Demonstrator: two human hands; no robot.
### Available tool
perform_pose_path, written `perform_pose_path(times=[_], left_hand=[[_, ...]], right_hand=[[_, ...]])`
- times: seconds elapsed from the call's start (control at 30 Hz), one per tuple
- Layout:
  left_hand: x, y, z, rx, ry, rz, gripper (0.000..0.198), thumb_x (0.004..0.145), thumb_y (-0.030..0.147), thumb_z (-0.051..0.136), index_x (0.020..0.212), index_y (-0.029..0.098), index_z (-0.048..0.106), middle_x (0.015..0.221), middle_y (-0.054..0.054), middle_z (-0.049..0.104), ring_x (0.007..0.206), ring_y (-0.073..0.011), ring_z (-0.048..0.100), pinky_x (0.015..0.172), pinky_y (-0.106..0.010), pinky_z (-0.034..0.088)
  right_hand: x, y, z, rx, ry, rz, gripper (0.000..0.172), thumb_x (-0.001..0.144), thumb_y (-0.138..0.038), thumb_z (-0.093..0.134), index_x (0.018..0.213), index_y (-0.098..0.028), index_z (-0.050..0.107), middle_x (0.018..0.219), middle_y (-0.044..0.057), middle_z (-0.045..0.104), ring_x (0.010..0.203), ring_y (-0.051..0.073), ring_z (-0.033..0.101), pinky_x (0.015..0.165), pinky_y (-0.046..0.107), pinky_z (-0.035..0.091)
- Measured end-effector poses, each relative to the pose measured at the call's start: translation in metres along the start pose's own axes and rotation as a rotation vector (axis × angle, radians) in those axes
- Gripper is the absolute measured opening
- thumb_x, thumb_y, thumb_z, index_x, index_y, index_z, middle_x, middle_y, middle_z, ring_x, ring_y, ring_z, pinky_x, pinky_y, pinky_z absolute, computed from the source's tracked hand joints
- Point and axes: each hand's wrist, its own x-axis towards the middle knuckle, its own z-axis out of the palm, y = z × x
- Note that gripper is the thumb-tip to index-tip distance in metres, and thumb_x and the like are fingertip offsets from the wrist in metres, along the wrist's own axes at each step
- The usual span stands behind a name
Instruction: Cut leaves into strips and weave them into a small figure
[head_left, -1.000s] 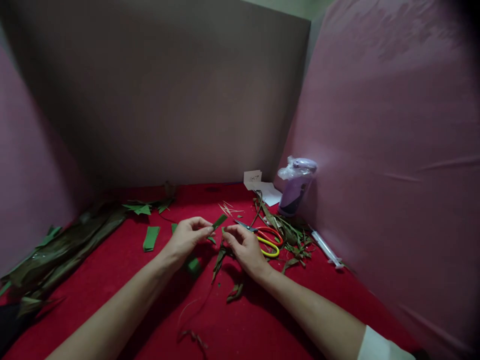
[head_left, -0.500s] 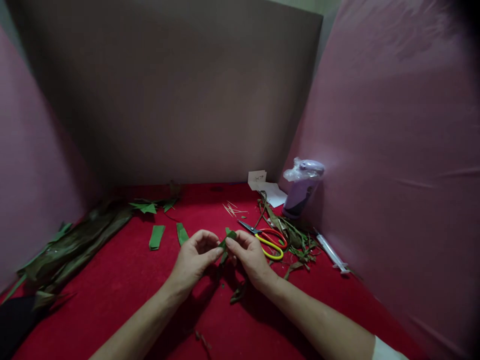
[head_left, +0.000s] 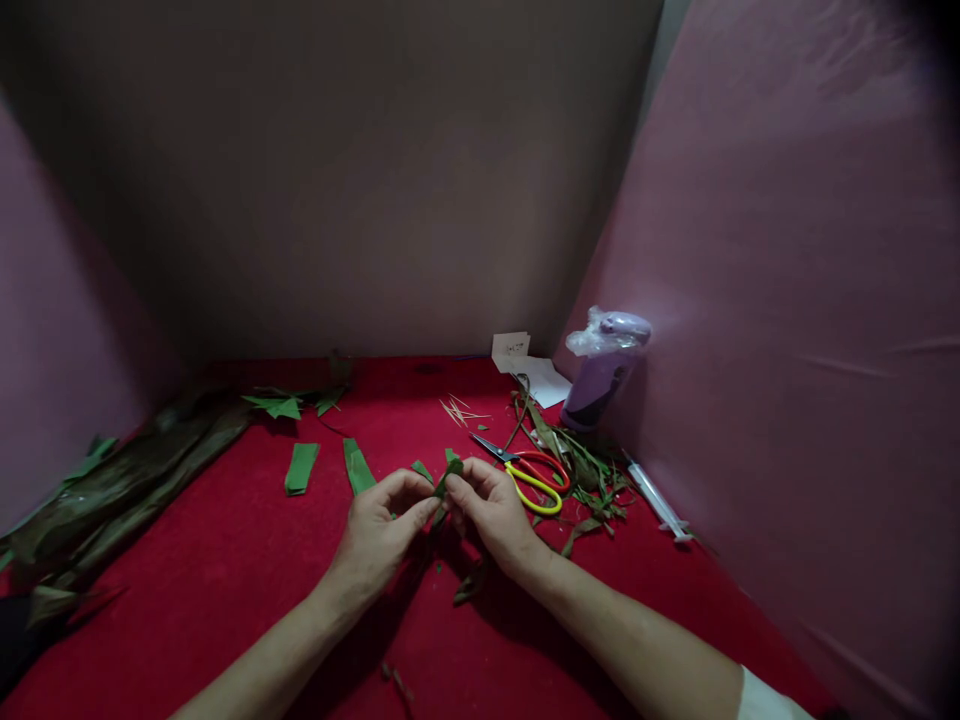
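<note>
Between the fingertips of both hands is a folded strip of green leaf (head_left: 448,472), its lower part partly hidden. My left hand (head_left: 386,520) pinches it from the left, thumb against fingers. From the right, my right hand (head_left: 491,510) grips it with thumb and forefinger. Just beyond my left hand lies a cut green leaf piece (head_left: 358,466), with another leaf rectangle (head_left: 301,469) farther left. Scissors (head_left: 536,480) with one red and one yellow handle rest beside my right hand. A curled dry leaf scrap (head_left: 470,583) lies below the hands.
Long dry leaves (head_left: 142,480) stretch along the left side. Toothpicks (head_left: 459,411) lie ahead. To the right are leaf scraps (head_left: 581,460), a syringe (head_left: 658,500), a purple bottle (head_left: 600,385) with plastic wrap and white paper (head_left: 546,382). Panels enclose the red cloth (head_left: 210,580).
The view has shifted slightly, moving the table items a little left and up in the picture. Both hands keep hold of the leaf strip, and a green leaf tip now shows between them.
</note>
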Motion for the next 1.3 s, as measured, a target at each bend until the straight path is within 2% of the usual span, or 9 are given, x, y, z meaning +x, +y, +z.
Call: perform_pose_path(times=[0.2,0.5,0.6,0.7,0.8,0.87,1.0,1.3], left_hand=[[0.0,0.003,-0.002,0.144,-0.02,0.069,0.006,0.074,0.021,0.061,0.071,0.017,0.063,0.066,0.001,0.062,0.063,-0.0115,0.054,0.061,-0.022,0.042],[-0.002,0.004,-0.005,0.257,0.023,0.164,0.007,0.074,0.022,0.06,0.075,0.018,0.066,0.071,0.0,0.065,0.068,-0.0137,0.056,0.065,-0.024,0.044],[-0.001,0.004,-0.004,0.158,0.02,0.097,0.007,0.072,0.025,0.063,0.073,0.018,0.064,0.069,0.0,0.064,0.066,-0.0137,0.057,0.063,-0.024,0.045],[0.0,0.006,-0.003,-0.006,-0.007,-0.051,0.014,0.066,0.028,0.068,0.073,0.017,0.063,0.069,0.0,0.065,0.063,-0.0131,0.057,0.058,-0.023,0.045],[0.0,0.011,-0.002,-0.059,-0.051,-0.199,0.019,0.064,0.031,0.07,0.068,0.014,0.063,0.06,0.0,0.063,0.052,-0.0103,0.053,0.049,-0.021,0.04],[-0.001,0.014,-0.002,-0.068,-0.068,-0.248,0.021,0.064,0.034,0.07,0.067,0.014,0.063,0.055,0.001,0.061,0.046,-0.0087,0.049,0.046,-0.02,0.037],[-0.002,0.015,-0.003,-0.066,-0.079,-0.286,0.023,0.068,0.036,0.066,0.066,0.013,0.062,0.054,0.001,0.06,0.04,-0.0073,0.046,0.042,-0.02,0.036],[-0.003,0.012,-0.004,-0.088,-0.107,-0.283,0.022,0.072,0.035,0.062,0.067,0.013,0.061,0.059,-0.001,0.061,0.042,-0.008,0.048,0.038,-0.019,0.035]], right_hand=[[-0.001,0.002,-0.001,-0.043,0.007,-0.004,0.025,0.079,-0.038,0.058,0.07,-0.017,0.049,0.052,-0.007,0.045,0.038,0.004,0.038,0.036,0.016,0.03],[-0.003,-0.001,0.0,-0.062,-0.027,-0.017,0.024,0.08,-0.038,0.057,0.072,-0.017,0.049,0.054,-0.007,0.044,0.04,0.005,0.037,0.037,0.017,0.03],[-0.005,-0.002,0.001,-0.094,-0.021,-0.024,0.024,0.079,-0.037,0.058,0.07,-0.017,0.049,0.053,-0.007,0.043,0.041,0.005,0.036,0.038,0.017,0.029],[-0.005,-0.004,0.001,-0.126,-0.007,-0.036,0.025,0.08,-0.038,0.057,0.068,-0.017,0.05,0.053,-0.006,0.042,0.043,0.006,0.035,0.04,0.018,0.029],[-0.006,-0.004,0.001,-0.156,0.003,-0.069,0.023,0.08,-0.036,0.057,0.068,-0.017,0.051,0.056,-0.005,0.043,0.049,0.007,0.038,0.046,0.018,0.032],[-0.006,-0.004,0.001,-0.175,0.011,-0.102,0.022,0.08,-0.035,0.057,0.068,-0.017,0.053,0.06,-0.004,0.045,0.054,0.008,0.04,0.05,0.019,0.034],[-0.007,-0.005,0.001,-0.194,0.022,-0.111,0.018,0.082,-0.033,0.054,0.073,-0.018,0.053,0.061,-0.004,0.045,0.054,0.008,0.04,0.05,0.019,0.034],[-0.009,-0.006,0.0,-0.345,0.064,-0.189,0.018,0.085,-0.031,0.051,0.074,-0.017,0.055,0.065,-0.003,0.05,0.06,0.01,0.045,0.057,0.02,0.037]])
